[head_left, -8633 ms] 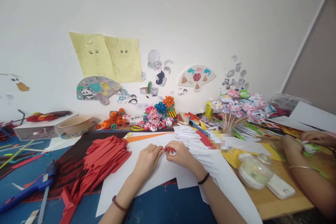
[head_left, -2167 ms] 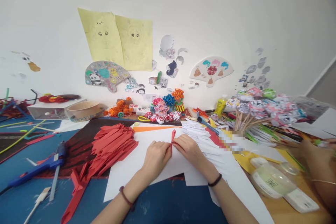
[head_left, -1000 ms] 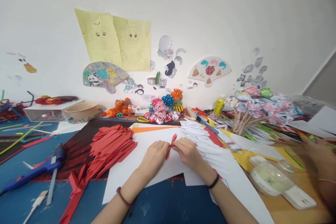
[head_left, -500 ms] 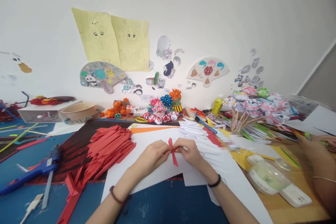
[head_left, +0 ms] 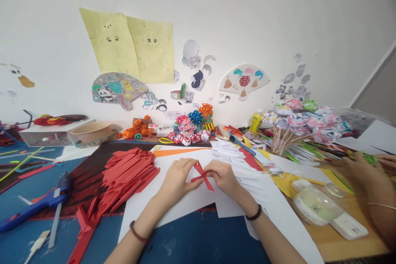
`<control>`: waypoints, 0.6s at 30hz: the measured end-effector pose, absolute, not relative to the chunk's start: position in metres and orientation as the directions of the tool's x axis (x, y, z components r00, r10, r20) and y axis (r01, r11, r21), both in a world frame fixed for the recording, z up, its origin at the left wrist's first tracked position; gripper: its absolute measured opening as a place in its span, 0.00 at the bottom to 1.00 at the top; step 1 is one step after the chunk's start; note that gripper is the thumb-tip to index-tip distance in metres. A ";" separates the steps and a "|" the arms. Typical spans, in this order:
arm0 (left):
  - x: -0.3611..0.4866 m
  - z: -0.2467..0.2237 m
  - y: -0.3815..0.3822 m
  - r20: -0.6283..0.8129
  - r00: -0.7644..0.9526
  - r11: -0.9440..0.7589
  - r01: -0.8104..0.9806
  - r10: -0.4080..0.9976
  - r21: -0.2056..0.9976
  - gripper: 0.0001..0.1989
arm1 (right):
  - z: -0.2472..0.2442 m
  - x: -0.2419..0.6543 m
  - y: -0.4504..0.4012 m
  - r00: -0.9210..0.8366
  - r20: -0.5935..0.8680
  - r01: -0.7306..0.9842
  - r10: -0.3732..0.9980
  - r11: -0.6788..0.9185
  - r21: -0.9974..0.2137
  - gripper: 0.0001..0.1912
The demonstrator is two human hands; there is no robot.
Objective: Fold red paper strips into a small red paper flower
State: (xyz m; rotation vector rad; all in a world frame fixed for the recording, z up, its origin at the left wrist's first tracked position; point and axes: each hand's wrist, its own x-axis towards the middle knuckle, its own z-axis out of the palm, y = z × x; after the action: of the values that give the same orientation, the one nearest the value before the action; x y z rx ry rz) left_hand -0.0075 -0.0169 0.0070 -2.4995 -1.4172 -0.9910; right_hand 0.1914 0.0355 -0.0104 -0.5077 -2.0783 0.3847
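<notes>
Above the table [head_left: 192, 239], in front of the wearer's body, a folded red paper piece [head_left: 203, 175] is raised between the hands, its narrow arms splaying from a small crossing. It should be very light, springy at the folds and easily creased or bent at the tips; the crossing looks like the best place to pinch, since pressure there would keep the layers together, while tugging one arm could loosen them.

Both forearms slant inward from the near edge, wrists low. The right hand [head_left: 224, 178] pinches the piece close to its crossing, thumb and forefinger together, the other fingers curled. The left hand [head_left: 175, 179] is wide, thumb and forefinger parted around the arms on its side; whether its tips press on them I cannot tell.

The white sheet [head_left: 133, 214] extends under and beyond the hands, with a heap of red paper strips [head_left: 130, 177] to the left and white strips [head_left: 232, 159] to the right. Farther back stand bunched paper flowers [head_left: 297, 123], before the wall [head_left: 216, 0].
</notes>
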 end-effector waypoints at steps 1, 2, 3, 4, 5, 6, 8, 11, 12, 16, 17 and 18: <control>-0.006 0.008 -0.018 0.590 0.342 -0.538 0.821 0.731 0.191 0.22 | -0.012 0.191 0.036 -0.479 0.727 0.219 0.491 0.869 -0.443 0.09; -0.005 0.009 -0.019 0.597 0.338 -0.517 0.842 0.728 0.153 0.20 | -0.012 0.191 0.036 -0.479 0.731 0.236 0.486 0.873 -0.426 0.09; -0.004 0.010 -0.020 0.601 0.342 -0.499 0.859 0.722 0.111 0.19 | -0.013 0.191 0.035 -0.480 0.733 0.253 0.481 0.877 -0.409 0.09; -0.004 0.011 -0.021 0.606 0.348 -0.484 0.872 0.715 0.071 0.19 | -0.013 0.191 0.035 -0.483 0.735 0.270 0.476 0.879 -0.392 0.09; -0.003 0.012 -0.021 0.612 0.354 -0.472 0.881 0.708 0.037 0.19 | -0.013 0.191 0.035 -0.483 0.738 0.286 0.472 0.881 -0.377 0.09; -0.003 0.012 -0.022 0.620 0.358 -0.463 0.887 0.699 0.010 0.20 | -0.013 0.190 0.035 -0.481 0.742 0.298 0.466 0.883 -0.362 0.09; -0.003 0.013 -0.023 0.640 0.357 -0.447 0.894 0.680 -0.024 0.20 | -0.013 0.190 0.035 -0.472 0.756 0.310 0.454 0.888 -0.340 0.08; -0.001 0.014 -0.025 0.655 0.355 -0.420 0.905 0.667 -0.062 0.17 | -0.013 0.190 0.034 -0.446 0.773 0.324 0.451 0.886 -0.331 0.08; -0.001 0.016 -0.026 0.650 0.364 -0.416 0.906 0.667 -0.080 0.15 | -0.014 0.189 0.034 -0.437 0.776 0.333 0.455 0.883 -0.331 0.07; 0.003 0.020 -0.032 0.564 0.466 -0.479 0.867 0.681 -0.138 0.07 | -0.015 0.186 0.030 -0.450 0.779 0.363 0.437 0.886 -0.287 0.09; 0.005 0.021 -0.033 0.547 0.470 -0.488 0.864 0.693 -0.124 0.06 | -0.015 0.186 0.029 -0.461 0.779 0.369 0.425 0.890 -0.267 0.09; 0.006 0.022 -0.034 0.541 0.457 -0.484 0.869 0.706 -0.101 0.06 | -0.015 0.185 0.028 -0.467 0.782 0.374 0.412 0.894 -0.247 0.10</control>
State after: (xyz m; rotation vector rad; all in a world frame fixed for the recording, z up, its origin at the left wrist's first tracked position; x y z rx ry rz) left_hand 0.0056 -0.0345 0.0215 -2.3470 -1.3316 -0.6188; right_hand 0.1848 0.0281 -0.0145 -0.5644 -2.1055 0.0497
